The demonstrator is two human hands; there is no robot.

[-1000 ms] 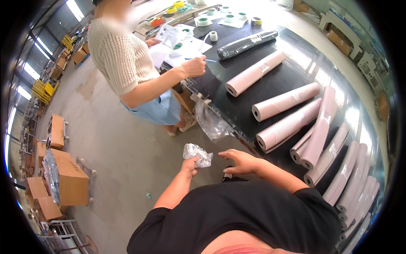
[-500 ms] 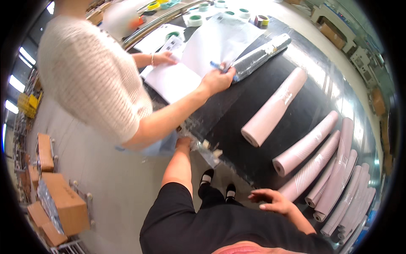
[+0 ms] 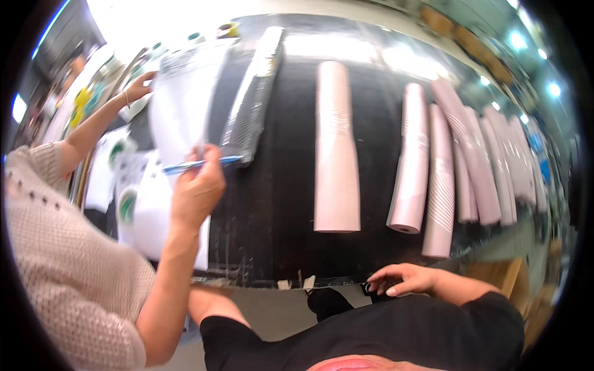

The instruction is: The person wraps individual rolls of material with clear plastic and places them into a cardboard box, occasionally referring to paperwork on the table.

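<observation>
My right hand (image 3: 405, 279) hovers by the table's near edge, fingers loosely bent and apart, holding nothing. It is nearest the end of a pale pink rolled mat (image 3: 440, 204). My left forearm (image 3: 213, 304) passes behind a co-worker's arm, which hides the hand. One pink rolled mat (image 3: 337, 148) lies alone on the black table (image 3: 291, 204). Further left is a dark roll in clear wrap (image 3: 253, 99). The co-worker's right hand (image 3: 199, 185) holds a blue pen (image 3: 201, 164) and the lower end of a white sheet (image 3: 185, 99); their other hand (image 3: 143, 83) is at its upper left side.
Several more pink rolls (image 3: 482, 161) lie close together at the right, some crossing. White papers (image 3: 145, 216) and green tape rolls (image 3: 128, 206) are at the left. The co-worker (image 3: 68, 247) stands close on my left. A cardboard box (image 3: 504, 275) is beyond my right arm.
My view has turned right, so the table's things appear further left. The co-worker has lifted the white sheet upright. My left hand, seen before at the table edge, is now hidden.
</observation>
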